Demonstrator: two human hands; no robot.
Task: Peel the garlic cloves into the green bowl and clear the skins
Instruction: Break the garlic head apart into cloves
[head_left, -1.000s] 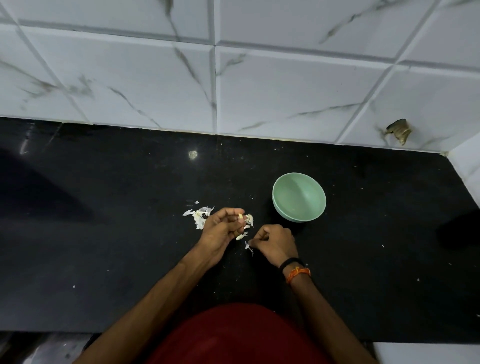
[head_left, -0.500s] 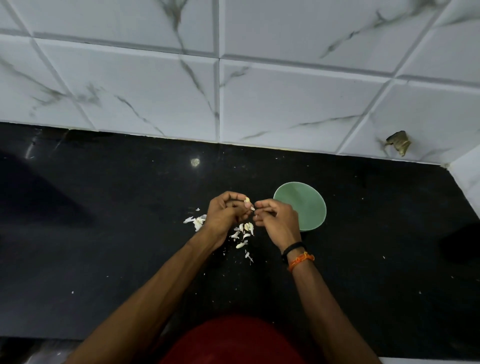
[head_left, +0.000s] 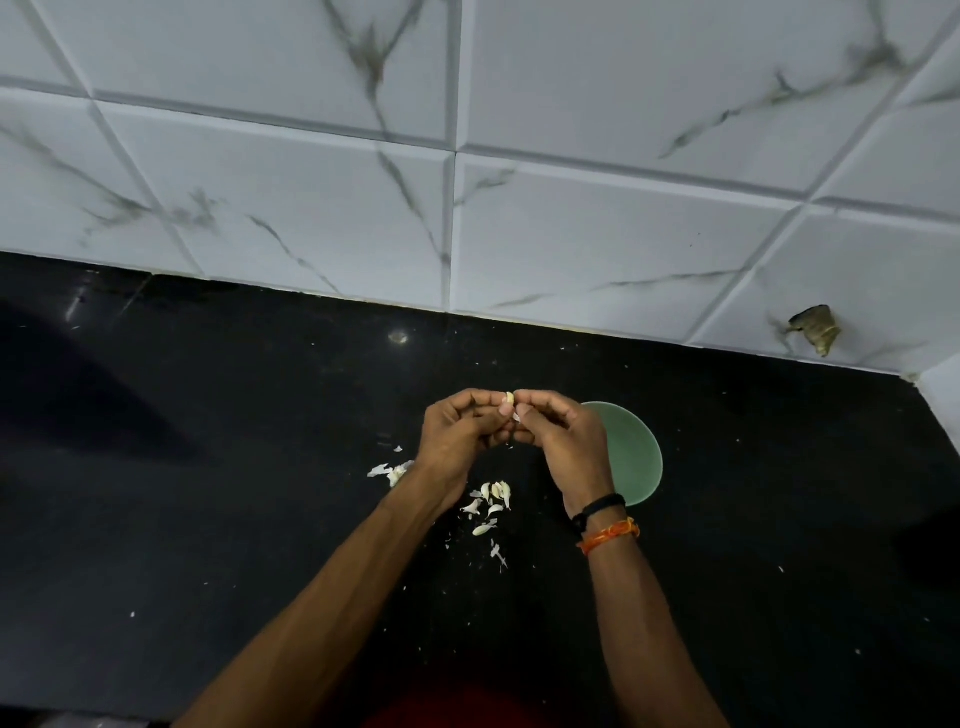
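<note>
A garlic clove (head_left: 510, 398) sits pinched between my two hands, raised above the black counter (head_left: 208, 519). My left hand (head_left: 460, 439) and right hand (head_left: 563, 441) are drawn together, fingertips meeting at the clove, fingers of both curled in around it. A small pale flake of skin (head_left: 516, 417) shows just below the clove, at my right thumb; I cannot tell whether it hangs from the clove or is held apart from it.

The green bowl (head_left: 636, 457) stands on the counter just right of my hands, its left part hidden behind my right hand. I cannot see inside it well enough to say what it holds.

On the counter below my hands lies a loose cluster of cloves (head_left: 493, 496), mixed with bits of skin; I cannot sort one from the other at this size. A second small heap of skins (head_left: 390, 472) lies to the left, partly hidden by my left wrist. Fine white flecks are scattered over the counter around them.

My right wrist wears a black band (head_left: 597, 506) and, just beside it, an orange thread (head_left: 609, 535). A white tiled wall (head_left: 597, 223) with grey veining rises behind the counter, and a brownish fitting (head_left: 814, 335) juts from it at the far right.
</note>
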